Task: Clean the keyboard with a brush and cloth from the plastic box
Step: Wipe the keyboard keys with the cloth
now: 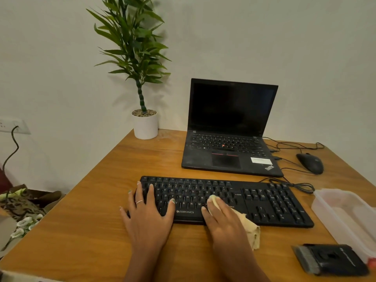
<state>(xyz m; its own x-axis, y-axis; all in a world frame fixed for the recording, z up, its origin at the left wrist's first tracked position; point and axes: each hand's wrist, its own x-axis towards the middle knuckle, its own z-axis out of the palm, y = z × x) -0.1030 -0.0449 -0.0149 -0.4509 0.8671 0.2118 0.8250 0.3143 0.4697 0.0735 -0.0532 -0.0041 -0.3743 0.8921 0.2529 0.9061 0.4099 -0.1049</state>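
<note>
A black keyboard (264, 202) lies across the wooden desk in front of me. My left hand (147, 214) rests flat on its left end, fingers spread. My right hand (221, 216) presses a pale yellow cloth (252, 231) onto the middle keys; the cloth trails off the front edge onto the desk. A black brush (329, 259) with grey bristles lies on the desk at the near right. A clear plastic box (345, 216) stands at the right edge beside the keyboard.
An open black laptop (230, 127) sits behind the keyboard, a black mouse (310, 162) and loose cables to its right. A potted plant in a white pot (145, 125) stands at the back left corner. The desk (91, 220) ends on the left.
</note>
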